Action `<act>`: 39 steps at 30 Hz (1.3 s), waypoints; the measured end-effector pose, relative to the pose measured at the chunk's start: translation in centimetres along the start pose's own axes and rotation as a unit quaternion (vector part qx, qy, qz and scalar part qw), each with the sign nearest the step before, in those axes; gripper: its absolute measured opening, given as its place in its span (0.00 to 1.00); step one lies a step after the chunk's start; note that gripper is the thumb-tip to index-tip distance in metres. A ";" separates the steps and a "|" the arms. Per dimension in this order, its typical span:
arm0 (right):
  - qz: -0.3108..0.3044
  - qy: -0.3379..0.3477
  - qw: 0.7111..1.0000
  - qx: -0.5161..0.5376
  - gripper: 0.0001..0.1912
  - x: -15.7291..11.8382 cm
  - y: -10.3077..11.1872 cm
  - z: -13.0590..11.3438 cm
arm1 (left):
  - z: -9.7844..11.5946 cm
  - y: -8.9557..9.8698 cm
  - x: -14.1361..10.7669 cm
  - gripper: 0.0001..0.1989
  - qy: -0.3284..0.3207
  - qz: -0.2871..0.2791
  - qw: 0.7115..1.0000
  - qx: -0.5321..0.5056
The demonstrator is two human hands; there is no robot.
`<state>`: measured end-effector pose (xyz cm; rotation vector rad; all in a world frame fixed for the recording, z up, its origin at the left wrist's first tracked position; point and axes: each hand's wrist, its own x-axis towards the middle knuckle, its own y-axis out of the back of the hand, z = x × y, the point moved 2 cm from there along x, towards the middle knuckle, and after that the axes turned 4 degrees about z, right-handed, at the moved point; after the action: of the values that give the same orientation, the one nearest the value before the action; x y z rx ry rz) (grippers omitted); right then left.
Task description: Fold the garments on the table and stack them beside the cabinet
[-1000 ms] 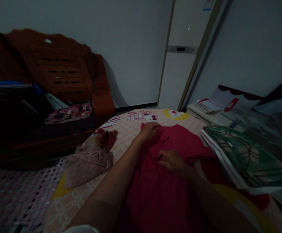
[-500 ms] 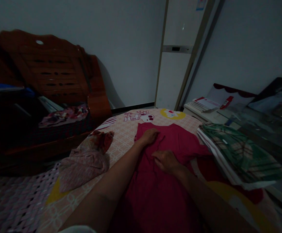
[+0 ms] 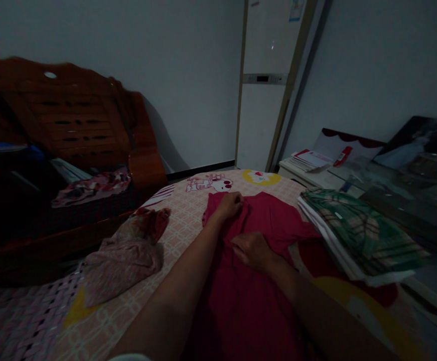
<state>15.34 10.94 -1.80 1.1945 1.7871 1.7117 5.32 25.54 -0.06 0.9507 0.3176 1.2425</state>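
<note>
Crimson fabric garment (image 3: 252,301) lay spread flat, unfolded, on pink patterned cloth (image 3: 184,220), front creases unsmoothed where my left hand (image 3: 231,204) and right hand (image 3: 253,249) seemingly pinched it; green plaid fabric (image 3: 365,228) already sat folded at right.

Dim light falls on plain walls (image 3: 199,85), with a wooden settee (image 3: 94,103) at ten o'clock, a tall white unit (image 3: 258,120) at one and a low cabinet (image 3: 315,176) at two.

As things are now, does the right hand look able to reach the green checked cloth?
Probably yes: the right hand is at the pink garment, the green checked cloth lies off to its right, and nothing upright seems to stand between them.
</note>
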 end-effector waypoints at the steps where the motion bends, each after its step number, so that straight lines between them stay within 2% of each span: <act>1: -0.010 -0.002 1.000 -0.009 0.08 0.0 0.1 -0.2 | -0.2 -0.3 -0.2 0.06 -0.004 0.010 1.000 -0.009; 6: -0.050 -0.029 0.998 -0.014 0.09 0.2 0.3 -0.4 | -0.9 -1.8 -1.0 0.06 -0.036 0.019 0.997 -0.059; 10: -0.041 -0.030 0.998 0.022 0.11 0.2 -0.1 0.0 | -1.2 -2.5 -1.1 0.08 -0.083 0.010 0.994 -0.074; 15: -0.032 -0.056 0.997 0.046 0.14 0.2 0.3 -0.3 | -1.2 -3.5 -1.3 0.15 -0.116 0.013 0.993 0.023; 19: -0.047 -0.065 0.993 0.084 0.13 0.6 2.0 -0.4 | -0.9 -3.4 -0.8 0.17 -0.105 -0.027 0.991 0.080; 21: -0.034 -0.068 0.992 0.103 0.10 0.7 3.7 0.6 | -0.5 -2.5 -0.4 0.18 -0.100 -0.064 0.989 0.082; 23: -0.010 -0.088 0.992 0.093 0.09 0.5 5.7 2.6 | 0.3 -1.2 0.0 0.18 -0.097 -0.092 0.988 0.077; 25: 0.004 -0.136 0.990 0.046 0.10 -0.2 7.7 5.4 | 1.6 -0.1 0.1 0.18 -0.092 -0.089 0.989 0.073; 27: 0.010 -0.215 0.976 -0.025 0.11 -1.2 9.4 8.3 | 3.4 0.1 -0.3 0.18 -0.093 -0.070 0.992 0.057; 29: -0.007 -0.300 0.949 -0.101 0.13 -2.4 10.4 10.7 | 5.6 -0.9 -1.4 0.16 -0.111 -0.072 0.991 0.023; 32: -0.047 -0.383 0.907 -0.168 0.16 -4.0 10.7 12.7 | 8.4 -3.7 -3.9 0.15 -0.154 -0.091 0.983 -0.034; 36: -0.096 -0.402 0.892 -0.183 0.17 -4.8 9.6 13.2 | 9.8 -6.8 -6.5 0.16 -0.178 -0.102 0.978 -0.036; 39: -0.103 -0.405 0.890 -0.181 0.16 -4.8 9.0 13.2 | 9.6 -7.0 -6.9 0.16 -0.169 -0.105 0.980 -0.017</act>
<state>30.91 14.26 3.04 1.2327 0.9905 1.0938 14.06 15.07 -1.50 1.0511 0.1218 0.8735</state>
